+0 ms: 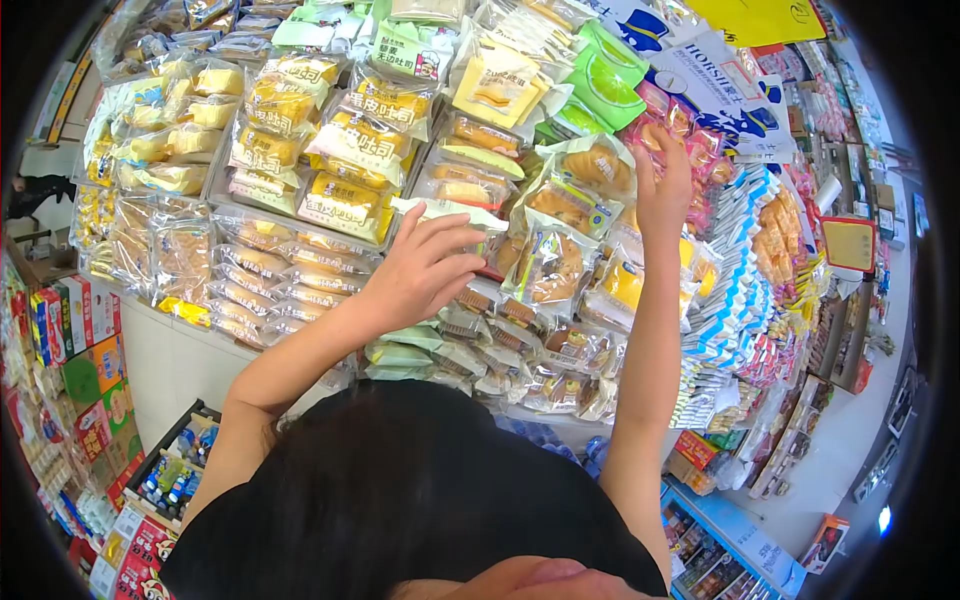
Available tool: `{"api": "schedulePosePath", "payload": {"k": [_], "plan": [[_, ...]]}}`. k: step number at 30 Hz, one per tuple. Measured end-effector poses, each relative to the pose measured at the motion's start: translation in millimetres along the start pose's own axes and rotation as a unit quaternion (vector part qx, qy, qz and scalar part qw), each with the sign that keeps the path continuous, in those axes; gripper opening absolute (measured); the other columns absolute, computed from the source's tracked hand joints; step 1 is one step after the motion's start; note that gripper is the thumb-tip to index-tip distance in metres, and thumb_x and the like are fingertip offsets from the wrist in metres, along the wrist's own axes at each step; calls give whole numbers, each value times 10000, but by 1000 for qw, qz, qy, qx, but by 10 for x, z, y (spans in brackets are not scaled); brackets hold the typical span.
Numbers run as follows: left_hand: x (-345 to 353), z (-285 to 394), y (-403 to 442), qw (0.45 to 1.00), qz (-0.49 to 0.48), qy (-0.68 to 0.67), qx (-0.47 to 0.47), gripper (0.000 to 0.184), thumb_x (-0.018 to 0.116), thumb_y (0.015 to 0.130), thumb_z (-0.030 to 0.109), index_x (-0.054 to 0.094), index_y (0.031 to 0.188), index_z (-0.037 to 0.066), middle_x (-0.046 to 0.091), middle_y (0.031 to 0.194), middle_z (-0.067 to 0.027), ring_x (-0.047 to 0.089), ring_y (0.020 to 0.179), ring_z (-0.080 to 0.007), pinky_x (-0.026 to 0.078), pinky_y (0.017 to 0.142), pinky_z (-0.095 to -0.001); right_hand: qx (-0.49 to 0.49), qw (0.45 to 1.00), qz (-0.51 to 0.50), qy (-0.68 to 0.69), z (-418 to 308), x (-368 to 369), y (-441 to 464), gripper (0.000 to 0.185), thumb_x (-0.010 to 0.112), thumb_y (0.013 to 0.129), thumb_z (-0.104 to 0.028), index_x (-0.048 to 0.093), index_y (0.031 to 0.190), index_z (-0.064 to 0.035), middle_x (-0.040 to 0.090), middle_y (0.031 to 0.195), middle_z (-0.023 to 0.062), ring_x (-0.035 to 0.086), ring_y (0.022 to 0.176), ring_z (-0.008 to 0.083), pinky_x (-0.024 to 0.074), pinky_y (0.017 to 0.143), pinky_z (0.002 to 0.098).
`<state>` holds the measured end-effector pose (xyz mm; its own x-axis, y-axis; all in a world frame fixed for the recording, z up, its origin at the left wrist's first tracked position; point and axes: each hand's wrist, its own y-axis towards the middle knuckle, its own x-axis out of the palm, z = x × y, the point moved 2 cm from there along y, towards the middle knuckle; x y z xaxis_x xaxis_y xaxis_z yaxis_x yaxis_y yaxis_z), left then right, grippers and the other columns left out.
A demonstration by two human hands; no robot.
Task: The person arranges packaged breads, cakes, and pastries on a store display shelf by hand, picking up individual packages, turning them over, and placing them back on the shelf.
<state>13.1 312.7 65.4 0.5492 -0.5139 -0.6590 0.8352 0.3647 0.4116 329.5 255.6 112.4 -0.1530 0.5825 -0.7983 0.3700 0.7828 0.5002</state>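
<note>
Several yellow-wrapped toast packets (345,205) lie leftmost. Next, the left hand (430,265) has loosely spread, unclenched fingers just beside a white strip (458,213). Clear-bagged buns (553,272) lie between the hands. The right hand (663,175) overlaps pink packets (712,152); whether its fingers grasp one, I cannot tell.

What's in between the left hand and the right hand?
In the head view, clear plastic packs of brown bread lie between the left hand and the right hand.

Black short-sleeved top (525,485), bare hands (428,266)
</note>
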Motion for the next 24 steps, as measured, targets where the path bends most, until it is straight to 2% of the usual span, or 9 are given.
{"api": "schedulePosePath", "payload": {"k": [3,5,6,9,10,14,16,19,24], "plan": [[0,-13,-8,1000,-1,-5,9,248,688,741,70,620,971,132,554,1201,-37,463,1207,-275,240,1043,-560,22,999,-38,7,190,115,314,381,648,815,-176,562,1142,1,574,1120,195,539,1055,339,420,903,404],[6,-15,-8,1000,-1,-11,11,255,683,733,59,620,968,132,554,1200,-39,465,1205,-280,243,1042,-558,88,993,-78,25,489,329,473,414,659,801,-200,563,1154,-5,573,1126,199,541,1063,329,425,900,404],[5,-26,-14,1000,1,-15,14,253,684,732,56,619,965,130,554,1197,-43,467,1202,-287,248,1040,-557,58,994,-78,-41,590,415,542,499,682,779,-241,542,1194,-1,562,1165,214,530,1101,333,415,932,408],[-20,-51,-34,1000,3,-27,6,255,687,730,53,618,965,126,554,1195,-48,468,1200,-289,252,1037,-556,40,989,-136,-38,613,593,721,582,703,759,-270,511,1233,7,538,1220,227,507,1148,343,400,967,410],[-22,-69,-38,1000,6,-28,7,258,689,729,51,617,966,122,554,1197,-52,468,1201,-290,255,1039,-550,82,978,-187,-49,602,622,752,674,724,737,-309,473,1273,12,515,1259,233,483,1184,352,385,992,409],[-75,-97,-40,1000,10,-7,9,252,686,735,82,603,971,114,545,1191,-51,483,1173,-277,313,996,-546,118,959,-256,-22,734,858,900,748,748,698,-357,459,1287,4,514,1262,229,486,1184,353,400,981,414],[-80,-130,-53,1000,18,-8,3,237,685,744,84,605,966,110,552,1186,-53,491,1164,-279,326,990,-531,98,931,-314,-162,713,909,991,826,772,651,-397,443,1299,-5,510,1267,229,506,1164,354,425,956,420],[-74,-152,-58,999,30,-14,-12,216,682,760,86,607,961,107,557,1179,-52,496,1158,-280,334,986,-519,89,904,-369,-196,619,938,1031,849,776,633,-416,434,1303,-21,510,1268,226,525,1143,352,450,925,424],[-90,-188,-26,999,24,-15,-20,206,678,774,86,603,965,106,558,1171,-51,496,1158,-279,338,986,-510,108,921,-347,-141,622,961,996,816,759,654,-407,433,1295,-20,555,1198,245,557,1098,354,458,900,427]]}}
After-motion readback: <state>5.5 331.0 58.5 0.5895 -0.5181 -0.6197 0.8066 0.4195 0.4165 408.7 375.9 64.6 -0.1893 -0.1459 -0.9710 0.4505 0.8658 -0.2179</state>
